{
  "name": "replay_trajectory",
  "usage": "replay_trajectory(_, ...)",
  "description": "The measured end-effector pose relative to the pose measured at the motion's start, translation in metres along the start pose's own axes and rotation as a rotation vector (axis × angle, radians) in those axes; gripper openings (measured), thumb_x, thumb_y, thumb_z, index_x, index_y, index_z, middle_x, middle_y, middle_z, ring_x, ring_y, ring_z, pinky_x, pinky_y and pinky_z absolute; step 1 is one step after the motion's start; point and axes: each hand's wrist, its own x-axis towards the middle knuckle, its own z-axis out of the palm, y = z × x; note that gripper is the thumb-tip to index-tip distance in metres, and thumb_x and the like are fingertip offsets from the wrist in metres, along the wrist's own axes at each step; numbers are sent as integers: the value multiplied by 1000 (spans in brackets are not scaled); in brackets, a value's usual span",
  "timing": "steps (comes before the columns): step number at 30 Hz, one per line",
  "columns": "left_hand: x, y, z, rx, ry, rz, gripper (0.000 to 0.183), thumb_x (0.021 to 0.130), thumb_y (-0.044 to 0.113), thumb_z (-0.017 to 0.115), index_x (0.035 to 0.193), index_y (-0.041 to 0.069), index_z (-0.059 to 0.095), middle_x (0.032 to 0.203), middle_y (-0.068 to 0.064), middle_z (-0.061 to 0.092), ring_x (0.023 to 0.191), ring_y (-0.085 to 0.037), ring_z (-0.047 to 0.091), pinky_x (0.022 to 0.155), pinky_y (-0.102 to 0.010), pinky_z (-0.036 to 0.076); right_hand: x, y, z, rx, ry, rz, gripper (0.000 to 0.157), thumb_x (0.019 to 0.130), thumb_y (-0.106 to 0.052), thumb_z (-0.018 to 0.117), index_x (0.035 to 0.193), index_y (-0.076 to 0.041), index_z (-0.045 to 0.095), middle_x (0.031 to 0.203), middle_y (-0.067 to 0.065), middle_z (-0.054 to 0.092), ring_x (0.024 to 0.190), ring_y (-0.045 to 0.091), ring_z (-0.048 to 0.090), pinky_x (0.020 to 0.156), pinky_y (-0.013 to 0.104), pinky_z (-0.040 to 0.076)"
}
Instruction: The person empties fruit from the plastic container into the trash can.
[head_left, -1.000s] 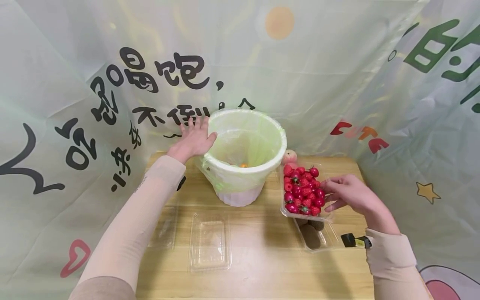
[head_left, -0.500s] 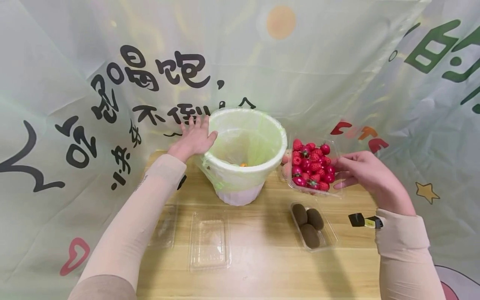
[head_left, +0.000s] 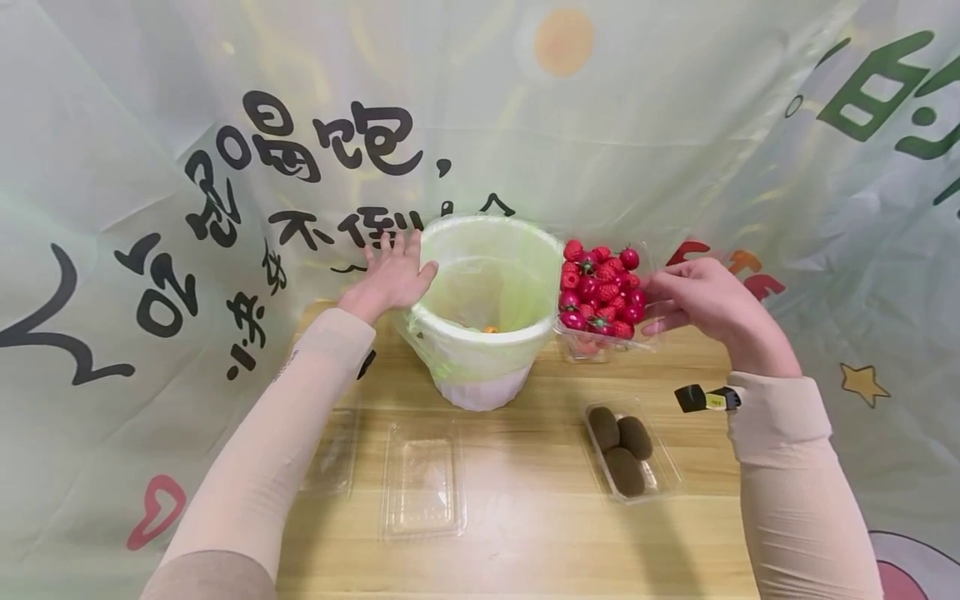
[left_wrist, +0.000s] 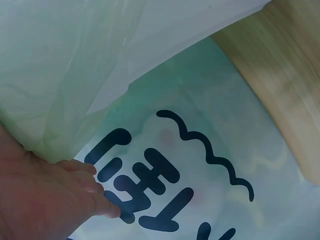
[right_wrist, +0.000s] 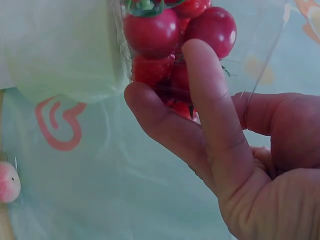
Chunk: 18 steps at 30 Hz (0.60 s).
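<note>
Right hand (head_left: 697, 300) is holding the clear tray (head_left: 600, 340) of red fruit (head_left: 600, 287) up off the worktop (head_left: 525, 542), just right of the green-lined bin (head_left: 480, 393). Fingers are pinching its outer edge. Left hand (head_left: 392, 279) is resting at the bin's left rim, fingers spreading wide, gripping nothing I'm seeing.

Progress, my read: partway. Something orange (head_left: 490, 329) is showing down in the bin, and two see-through trays, the nearer tray (head_left: 425, 525) and the farther-left tray (head_left: 333, 454), are lying on the left with no fruit showing, so those are probably done. Left over: red fruit is sitting in the held tray, not yet tipped; brown kiwis (head_left: 622, 471) and a peach-like fruit (right_wrist: 9, 182) are sitting outside the bin.

Held tray's opening is facing mostly upward, toward the wearer; one side is edging the bin's rim, and I'm not able to tell whether they're touching. Long axis: outline is looking near square, so I'm not calling it.
</note>
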Motion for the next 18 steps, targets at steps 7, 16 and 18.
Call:
replay_trajectory(7,1,1,0,7,-10,0,80,111,54,22,169,3,-2,174,-29,-5,161,-53,-9,126,-70,-11,21,-21,11,43,38,-5,47,109,-19,50,138,17,57,98,0,77,82,10,80,78,31,66)
replay_trajectory(16,-1,2,-1,7,-11,-9,81,111,54,24,169,4,-2,175,-28,-5,161,-53,-8,125,-71,-11,48,-46,22,30,54,-47,46,108,-18,50,136,18,59,92,2,78,76,14,80,73,30,66)
replay_trajectory(18,0,2,0,12,-12,-12,81,111,54,24,169,4,-2,174,-28,-5,161,-53,-8,125,-71,-11,53,-51,24,35,65,-49,44,108,-18,51,134,17,61,90,2,77,75,14,80,73,30,65)
